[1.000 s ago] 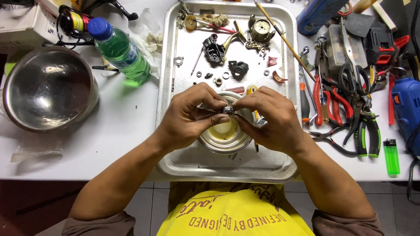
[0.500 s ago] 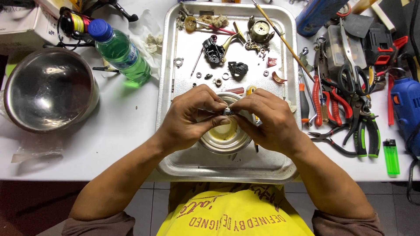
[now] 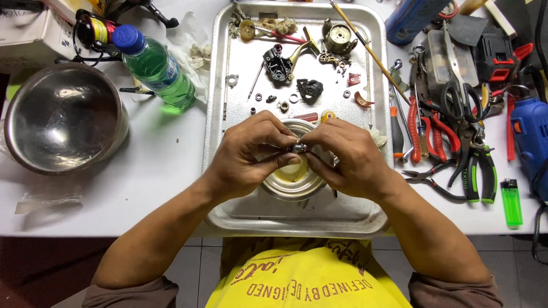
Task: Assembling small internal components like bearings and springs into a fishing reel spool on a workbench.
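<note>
Steel mixing bowl [image 3: 60, 117] is sitting far left on the white table [image 3: 154, 188], parked well clear of the work, looks empty from here. Green plastic bottle [image 3: 157, 68] with a blue cap is lying tilted just right of it, near the tray's left edge, probably within reach for rinsing or wetting.

I'm seeing the metal tray [image 3: 228, 171] acting as a catch pan: small washers, rings and dark mechanism pieces [image 3: 310, 88] are spreading across its upper half so nothing rolls off the table.

Left hand [image 3: 251, 154] is curling closed, thumb and fingertips pinching one end of a small metal part [image 3: 299, 148]. Right hand [image 3: 348, 159] is closing on the other end the same way, so both hands are gripping that one piece between them. Part is hovering right above a round metal tin [image 3: 291, 185] with yellowish contents, seemingly so drips or drops are landing in the tin. I cannot tell exactly what the part is, too small.

Right of the tray, red-handled pliers [image 3: 425, 128], green-handled pliers [image 3: 476, 171] and scissors are piling up by the right hand's side. Green lighter [image 3: 511, 201] is lying near the table's front edge, well apart from the hands.
</note>
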